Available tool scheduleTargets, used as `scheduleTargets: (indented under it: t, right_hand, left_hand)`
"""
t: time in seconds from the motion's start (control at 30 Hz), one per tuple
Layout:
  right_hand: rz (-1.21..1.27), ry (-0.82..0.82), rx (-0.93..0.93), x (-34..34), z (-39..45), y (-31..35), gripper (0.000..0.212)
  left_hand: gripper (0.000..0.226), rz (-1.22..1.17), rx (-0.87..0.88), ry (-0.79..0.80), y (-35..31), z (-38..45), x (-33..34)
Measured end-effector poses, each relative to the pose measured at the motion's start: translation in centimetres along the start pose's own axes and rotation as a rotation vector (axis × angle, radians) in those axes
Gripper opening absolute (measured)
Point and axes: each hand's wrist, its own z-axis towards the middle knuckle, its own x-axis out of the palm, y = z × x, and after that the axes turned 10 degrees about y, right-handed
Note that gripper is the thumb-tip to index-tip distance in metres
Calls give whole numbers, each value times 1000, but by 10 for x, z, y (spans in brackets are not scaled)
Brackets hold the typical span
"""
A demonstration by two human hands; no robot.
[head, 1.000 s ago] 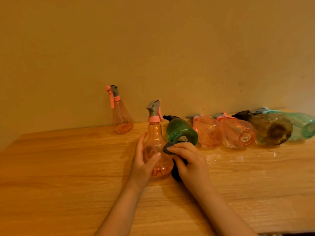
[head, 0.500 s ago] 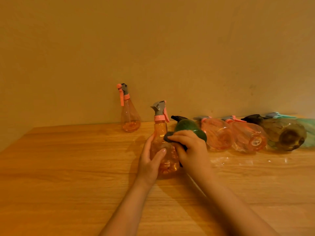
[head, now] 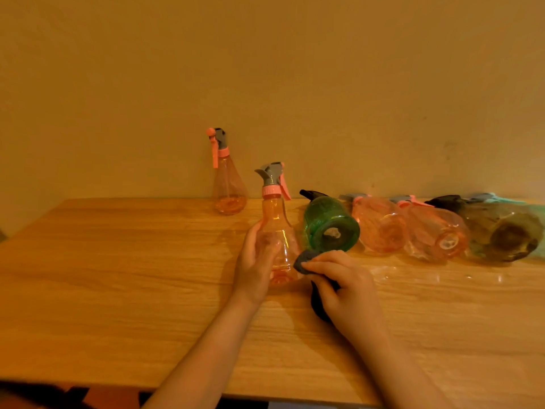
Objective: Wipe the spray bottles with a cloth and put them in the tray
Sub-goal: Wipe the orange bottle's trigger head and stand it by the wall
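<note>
Orange spray bottle [head: 275,231]: clear orange plastic, cone-shaped body widening to the base, pink collar, grey spray head with a pink trigger. Stands upright on the wooden table [head: 118,290], between the two hands. A deeper orange band shows at the bottom of the body.

Left hand [head: 253,267]: wrapped around the left side of the bottle's lower body, fingers curled round the far side and visible through the plastic.

Right hand [head: 342,287]: fingers curled, pinching a dark grey cloth [head: 305,261]; the bunched front of the cloth touches the bottle's lower right side, the rest trails dark under the palm.

Just beyond the right hand: green bottle [head: 330,225] on its side, base toward the camera, black head pointing at the wall. To the right of it, in a row along the wall, all lying down: two pink bottles [head: 380,228] [head: 436,237], a dark olive bottle [head: 501,231], and a pale teal one at the frame edge, only partly seen.

Beyond the left hand, near the wall: second orange bottle [head: 228,184], upright.

Open table surface lies left of the left hand and toward the near edge, which runs below both forearms.
</note>
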Motion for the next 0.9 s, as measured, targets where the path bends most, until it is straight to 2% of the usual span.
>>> scheduleTargets:
  t: [0.23, 0.47, 0.6, 0.67, 0.73, 0.9]
  right_hand:
    - [37, 63, -59, -2, -2, 6, 28]
    - [53, 101, -26, 1, -2, 0, 24]
    - [44, 99, -5, 0, -1, -1, 21]
    - [50, 74, -6, 0, -1, 0, 21]
    - [64, 24, -2, 0, 0, 1, 22]
    - [121, -83, 66, 1, 4, 2, 19]
  left_hand:
    - [21, -9, -21, -46, -2, 1, -2]
    - [28, -104, -39, -95, -11, 0, -1]
    - [13, -99, -68, -20, -11, -1, -3]
    - [45, -35, -59, 21, -8, -1, -5]
    - [61, 29, -43, 35, -6, 0, -6]
    - [61, 149, 16, 104, -2, -2, -4]
